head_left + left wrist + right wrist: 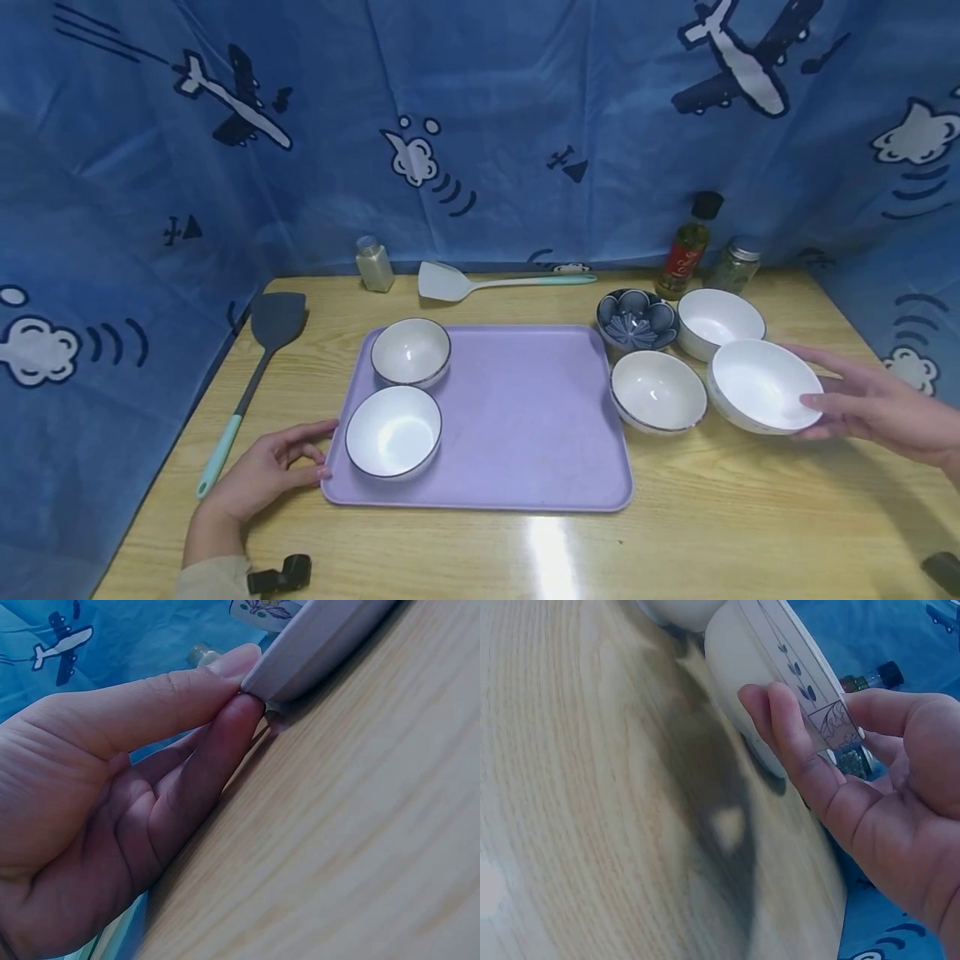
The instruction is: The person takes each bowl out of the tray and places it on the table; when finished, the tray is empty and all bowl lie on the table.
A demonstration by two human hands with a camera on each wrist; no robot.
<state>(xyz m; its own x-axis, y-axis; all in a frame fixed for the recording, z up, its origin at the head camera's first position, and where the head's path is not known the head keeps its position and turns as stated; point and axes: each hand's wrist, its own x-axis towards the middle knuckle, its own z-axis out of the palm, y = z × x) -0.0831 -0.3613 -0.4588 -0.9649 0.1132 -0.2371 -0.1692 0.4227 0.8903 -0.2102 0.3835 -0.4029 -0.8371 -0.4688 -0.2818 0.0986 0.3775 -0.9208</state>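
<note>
My right hand [873, 404] grips a white bowl [765, 385] by its right side, thumb over the rim and fingers beneath. In the right wrist view that bowl is tilted above the wooden table, its shadow cast below. At the left, my left hand [262, 471] pinches the left edge of a purple tray [517, 417] between thumb and fingers. Two white bowls with dark rims, a front bowl [393, 432] and a back bowl [411, 352], stand on the tray's left side. Beside its right edge sits another dark-rimmed bowl [658, 390].
Behind the held bowl stand a white bowl [720, 318] and a dark blue patterned bowl [636, 321]. Further back are a sauce bottle [684, 250], a green-filled jar [735, 265], a shaker [374, 265] and a pale spatula [450, 282]. A dark turner [277, 321] lies left; blue curtain encloses the table.
</note>
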